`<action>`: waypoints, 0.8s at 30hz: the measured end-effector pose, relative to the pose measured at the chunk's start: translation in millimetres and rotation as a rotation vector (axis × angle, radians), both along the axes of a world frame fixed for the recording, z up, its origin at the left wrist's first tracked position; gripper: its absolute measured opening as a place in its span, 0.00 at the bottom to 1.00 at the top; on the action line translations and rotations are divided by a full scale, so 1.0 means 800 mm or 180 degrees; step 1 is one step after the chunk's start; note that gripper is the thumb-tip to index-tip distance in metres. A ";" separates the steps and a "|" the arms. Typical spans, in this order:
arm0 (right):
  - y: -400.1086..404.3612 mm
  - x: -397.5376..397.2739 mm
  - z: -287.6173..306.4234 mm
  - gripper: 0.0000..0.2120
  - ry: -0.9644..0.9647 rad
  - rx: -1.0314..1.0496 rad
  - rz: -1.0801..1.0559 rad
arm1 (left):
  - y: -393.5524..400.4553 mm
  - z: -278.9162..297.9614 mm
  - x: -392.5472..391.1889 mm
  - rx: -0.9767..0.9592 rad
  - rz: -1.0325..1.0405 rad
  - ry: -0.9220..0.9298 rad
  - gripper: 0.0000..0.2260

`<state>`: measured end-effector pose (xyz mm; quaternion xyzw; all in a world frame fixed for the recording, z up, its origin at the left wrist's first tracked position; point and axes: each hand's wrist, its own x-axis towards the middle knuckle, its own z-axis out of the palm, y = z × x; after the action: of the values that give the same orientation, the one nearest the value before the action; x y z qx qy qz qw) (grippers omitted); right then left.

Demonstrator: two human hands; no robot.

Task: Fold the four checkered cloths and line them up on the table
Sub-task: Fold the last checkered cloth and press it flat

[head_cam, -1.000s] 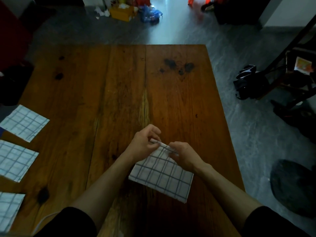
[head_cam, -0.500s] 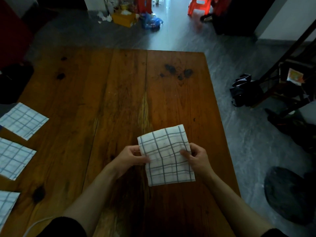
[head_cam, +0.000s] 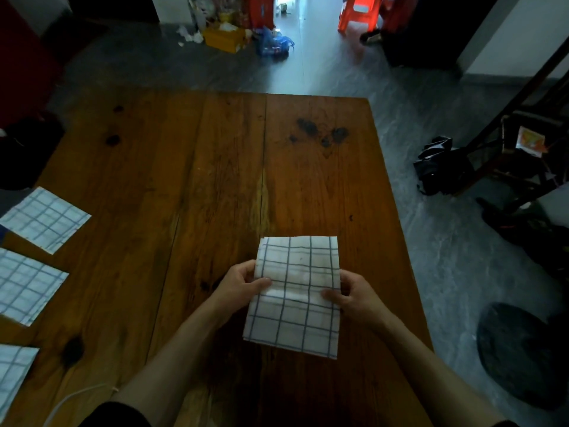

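Observation:
A white cloth with a dark checkered grid (head_cam: pixel 298 266) is held above the wooden table (head_cam: pixel 191 192), folded into a tall rectangle with a crease across its middle. My left hand (head_cam: pixel 238 286) pinches its left edge. My right hand (head_cam: pixel 349 295) pinches its right edge at the same height. Three folded checkered cloths lie in a column along the table's left edge: the far one (head_cam: pixel 46 218), the middle one (head_cam: pixel 26 286) and the near one (head_cam: pixel 10 374), which is cut off by the frame.
A white cable (head_cam: pixel 74 399) curls over the table's near left corner. The table's right edge (head_cam: pixel 397 229) drops to a grey floor with a black bag (head_cam: pixel 437 164), a dark round seat (head_cam: pixel 520 352) and a dark wooden frame (head_cam: pixel 523 143).
The cloth lay on the table with both hands pinching its far edge. My hands have lifted it, turned it upright, and now hold its two side edges.

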<state>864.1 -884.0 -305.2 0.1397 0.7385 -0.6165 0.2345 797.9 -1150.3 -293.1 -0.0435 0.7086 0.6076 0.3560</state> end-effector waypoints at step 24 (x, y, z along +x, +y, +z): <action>0.006 0.015 -0.022 0.10 0.0607 0.0784 -0.0251 | -0.024 -0.015 0.004 0.0020 0.0130 -0.0011 0.15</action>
<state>876.0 -879.3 -322.9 0.1372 0.8213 -0.5405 0.1201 801.4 -1169.2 -304.9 -0.0579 0.7051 0.6169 0.3448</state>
